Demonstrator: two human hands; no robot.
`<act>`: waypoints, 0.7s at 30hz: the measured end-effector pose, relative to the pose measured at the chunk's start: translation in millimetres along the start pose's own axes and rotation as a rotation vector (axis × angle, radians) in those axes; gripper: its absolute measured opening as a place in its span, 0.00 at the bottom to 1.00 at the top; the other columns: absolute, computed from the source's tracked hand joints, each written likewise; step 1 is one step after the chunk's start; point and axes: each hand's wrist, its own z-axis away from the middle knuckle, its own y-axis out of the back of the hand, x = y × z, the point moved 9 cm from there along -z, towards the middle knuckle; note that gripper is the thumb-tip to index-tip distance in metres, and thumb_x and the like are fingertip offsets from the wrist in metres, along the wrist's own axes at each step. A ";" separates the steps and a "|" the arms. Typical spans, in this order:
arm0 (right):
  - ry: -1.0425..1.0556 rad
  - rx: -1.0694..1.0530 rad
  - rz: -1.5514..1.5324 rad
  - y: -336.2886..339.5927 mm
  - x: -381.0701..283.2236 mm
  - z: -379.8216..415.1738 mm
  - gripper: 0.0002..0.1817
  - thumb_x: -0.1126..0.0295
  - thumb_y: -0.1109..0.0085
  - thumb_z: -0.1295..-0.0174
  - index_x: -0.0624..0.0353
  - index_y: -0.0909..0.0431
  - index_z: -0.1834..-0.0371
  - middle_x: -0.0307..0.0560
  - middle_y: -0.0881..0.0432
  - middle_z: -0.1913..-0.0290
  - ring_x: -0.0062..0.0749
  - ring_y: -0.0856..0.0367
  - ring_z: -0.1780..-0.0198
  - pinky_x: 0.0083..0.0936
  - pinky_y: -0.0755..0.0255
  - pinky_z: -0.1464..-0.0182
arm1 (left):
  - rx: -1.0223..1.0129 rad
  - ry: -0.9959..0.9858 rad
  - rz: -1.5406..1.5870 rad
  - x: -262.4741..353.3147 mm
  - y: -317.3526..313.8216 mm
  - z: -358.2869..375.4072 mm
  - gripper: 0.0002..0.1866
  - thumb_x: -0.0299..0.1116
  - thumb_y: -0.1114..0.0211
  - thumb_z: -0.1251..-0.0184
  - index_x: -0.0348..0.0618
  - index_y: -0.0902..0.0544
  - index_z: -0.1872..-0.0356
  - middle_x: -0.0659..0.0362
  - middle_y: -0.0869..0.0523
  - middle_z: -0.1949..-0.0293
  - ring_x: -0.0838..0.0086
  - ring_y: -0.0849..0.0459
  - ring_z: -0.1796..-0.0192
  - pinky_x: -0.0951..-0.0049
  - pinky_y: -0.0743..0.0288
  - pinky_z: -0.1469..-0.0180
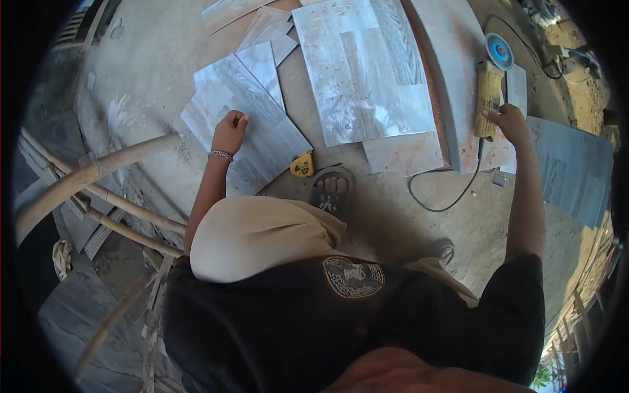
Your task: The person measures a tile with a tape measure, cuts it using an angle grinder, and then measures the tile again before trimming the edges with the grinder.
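My right hand [504, 123] is at the lower body of a yellow angle grinder [489, 95], its fingers wrapped round it. The grinder has a blue-centred disc [499, 51] at its top end and lies on a long slab [452, 59]. Above the grey wood-pattern tiles [262, 147] on the left, my left hand [230, 131] is closed, its fingers curled; whatever they hold, if anything, is too small to make out. A yellow tape measure [302, 165] sits by the lower right corner of those tiles.
A large tile [360, 72] lies in the middle over another piece. Tile offcuts [268, 33] are at the top, and a dark tile [569, 167] is at the right. The grinder's cord [442, 209] loops on the floor. Bamboo poles [98, 171] stand at the left.
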 end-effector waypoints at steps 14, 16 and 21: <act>0.130 0.891 0.102 30.8 -95.0 110.0 0.30 0.56 0.30 0.38 0.58 0.23 0.36 0.56 0.24 0.43 0.54 0.25 0.39 0.53 0.33 0.35 | -0.106 -0.483 -0.276 88.4 -141.2 128.6 0.31 0.36 0.22 0.45 0.43 0.23 0.40 0.48 0.16 0.51 0.51 0.17 0.44 0.56 0.22 0.42; 0.355 0.788 -0.173 11.0 -124.3 136.2 0.20 0.66 0.31 0.37 0.59 0.20 0.42 0.56 0.22 0.51 0.52 0.22 0.47 0.46 0.29 0.42 | -0.348 -0.382 -0.231 81.6 -154.7 122.4 0.28 0.33 0.24 0.44 0.41 0.23 0.42 0.48 0.15 0.53 0.46 0.16 0.50 0.53 0.20 0.49; 0.302 -0.471 -0.744 -182.1 -233.0 212.5 0.28 0.53 0.29 0.36 0.67 0.20 0.46 0.58 0.16 0.51 0.43 0.15 0.51 0.36 0.22 0.47 | -0.879 -0.035 0.083 87.3 -152.2 106.9 0.29 0.30 0.24 0.42 0.41 0.26 0.41 0.51 0.12 0.54 0.58 0.11 0.55 0.61 0.16 0.54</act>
